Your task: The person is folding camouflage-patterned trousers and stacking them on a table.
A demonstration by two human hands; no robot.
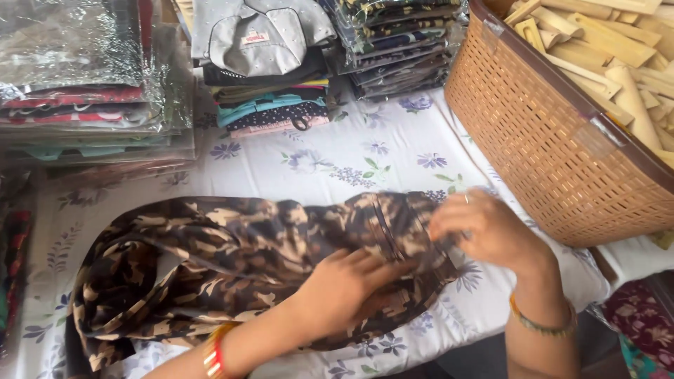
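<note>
A brown and black camouflage garment lies spread across a white floral sheet. My left hand presses flat on its right part, fingers pointing right. At the garment's right end, my right hand pinches the cloth's edge with curled fingers. Both wrists wear bangles.
A tan woven plastic basket full of pale wooden pieces stands at the right. Stacks of folded clothes and plastic-wrapped garments line the back and left. More wrapped packs sit at the back centre.
</note>
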